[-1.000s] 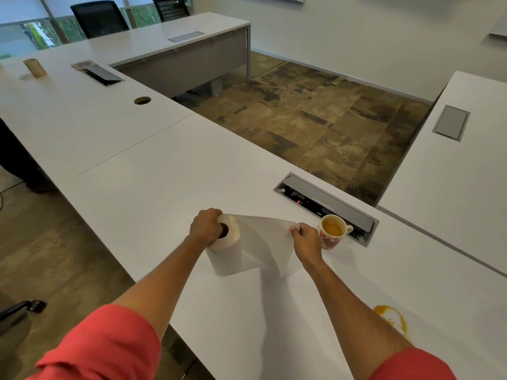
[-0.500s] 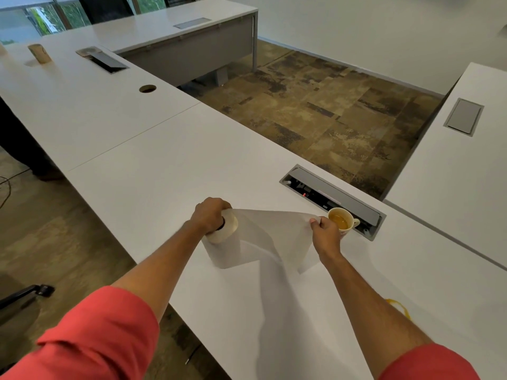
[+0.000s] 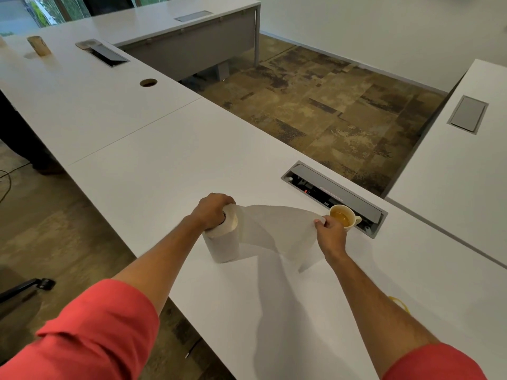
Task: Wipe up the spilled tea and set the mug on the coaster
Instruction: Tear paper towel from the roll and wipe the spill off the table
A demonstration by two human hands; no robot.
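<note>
A white paper towel roll (image 3: 223,242) stands upright on the white table (image 3: 153,171). My left hand (image 3: 212,212) presses down on its top. My right hand (image 3: 330,233) pinches the free end of the unrolled sheet (image 3: 277,229), stretched to the right of the roll. Just behind that hand stands a cream mug (image 3: 344,217) holding tea. A yellow-brown tea spill (image 3: 399,304) shows on the table beside my right forearm, mostly hidden by it. A flat brownish coaster (image 3: 85,44) lies far off at the back left.
An open grey cable box (image 3: 334,197) is sunk in the table right behind the mug. A paper cup (image 3: 39,45) stands at the far left, with a second cable box (image 3: 105,54) and a round cable hole (image 3: 148,83). Another desk (image 3: 463,149) lies right.
My right hand has drawn the sheet farther to the right, so more towel is unrolled. The left hand has stayed on the roll. The view has tilted, hiding more of the spill.
</note>
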